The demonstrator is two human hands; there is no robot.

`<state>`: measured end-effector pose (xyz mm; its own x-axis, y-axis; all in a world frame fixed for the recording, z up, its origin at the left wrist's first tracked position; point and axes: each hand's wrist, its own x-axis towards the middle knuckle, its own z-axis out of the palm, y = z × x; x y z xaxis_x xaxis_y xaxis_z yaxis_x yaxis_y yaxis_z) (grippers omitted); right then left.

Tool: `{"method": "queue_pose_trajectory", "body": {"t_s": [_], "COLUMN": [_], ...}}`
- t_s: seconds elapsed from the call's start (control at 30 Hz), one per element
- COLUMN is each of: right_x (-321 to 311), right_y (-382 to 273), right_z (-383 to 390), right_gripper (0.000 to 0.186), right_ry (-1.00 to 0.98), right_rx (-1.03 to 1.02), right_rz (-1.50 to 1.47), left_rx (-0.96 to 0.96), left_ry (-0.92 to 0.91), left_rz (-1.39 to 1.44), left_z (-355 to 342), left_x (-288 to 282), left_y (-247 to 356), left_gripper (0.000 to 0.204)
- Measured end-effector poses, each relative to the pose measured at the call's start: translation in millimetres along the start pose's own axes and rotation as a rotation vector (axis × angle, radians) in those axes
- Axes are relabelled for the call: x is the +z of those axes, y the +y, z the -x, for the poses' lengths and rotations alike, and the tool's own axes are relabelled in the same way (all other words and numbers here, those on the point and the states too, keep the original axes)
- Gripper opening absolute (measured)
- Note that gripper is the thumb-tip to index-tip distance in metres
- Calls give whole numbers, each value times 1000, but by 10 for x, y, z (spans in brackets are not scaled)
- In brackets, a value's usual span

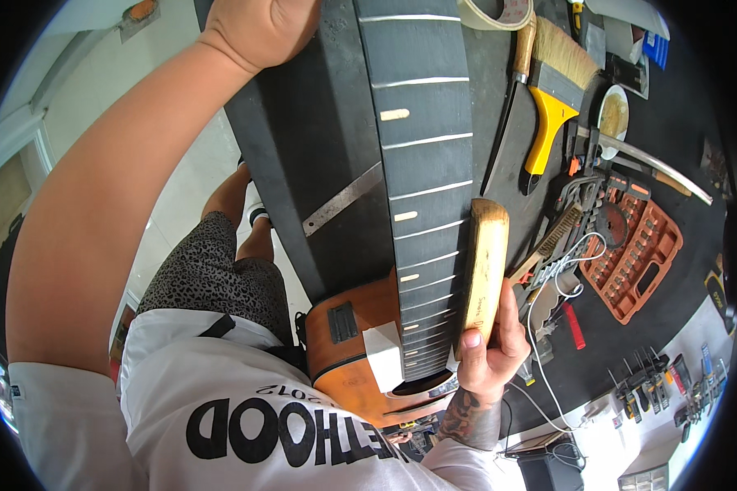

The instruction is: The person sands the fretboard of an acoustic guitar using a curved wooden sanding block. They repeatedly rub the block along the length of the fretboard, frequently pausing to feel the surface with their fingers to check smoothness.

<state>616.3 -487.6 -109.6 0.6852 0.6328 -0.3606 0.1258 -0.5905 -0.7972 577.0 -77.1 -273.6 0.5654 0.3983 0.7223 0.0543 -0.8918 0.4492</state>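
Observation:
A guitar with an orange-brown body (348, 372) lies in front of me, its dark fretboard (430, 176) running away to the top edge. Silver frets and pale inlays cross the board. My right hand (495, 352) is closed on a pale wooden tool handle (485, 262), thumb on its near face. The handle lies along the right edge of the fretboard; its working part is hidden. At the top left, my left hand (262, 29) is beside the neck, with its fingers out of sight. A white block (383, 356) sits against the left side of the fretboard near the body.
On the dark bench are a steel ruler (344, 199), a tape roll (499, 12), a yellow-handled paintbrush (553, 106) and a small white bowl (612, 119). Further right are a wire brush (558, 233), an orange socket case (637, 258) and a white cable (534, 327).

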Motion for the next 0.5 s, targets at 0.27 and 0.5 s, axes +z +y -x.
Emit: {"method": "queue_pose_trajectory", "body": {"t_s": [0.27,0.5], "right_x": [537,237], "right_y": [-699,-282], "right_z": [-1449,-747], "right_gripper": [54,61], "right_ry": [6,21], "right_rx": [-359,-256], "right_rz": [89,64], "left_rx": [-21,-12], "left_ry": [-8,-38], "left_rz": [0,-33], "left_z": [-29,-31], "left_x": [-52,-4], "left_y": [85,80], "left_gripper": [68,68]}}
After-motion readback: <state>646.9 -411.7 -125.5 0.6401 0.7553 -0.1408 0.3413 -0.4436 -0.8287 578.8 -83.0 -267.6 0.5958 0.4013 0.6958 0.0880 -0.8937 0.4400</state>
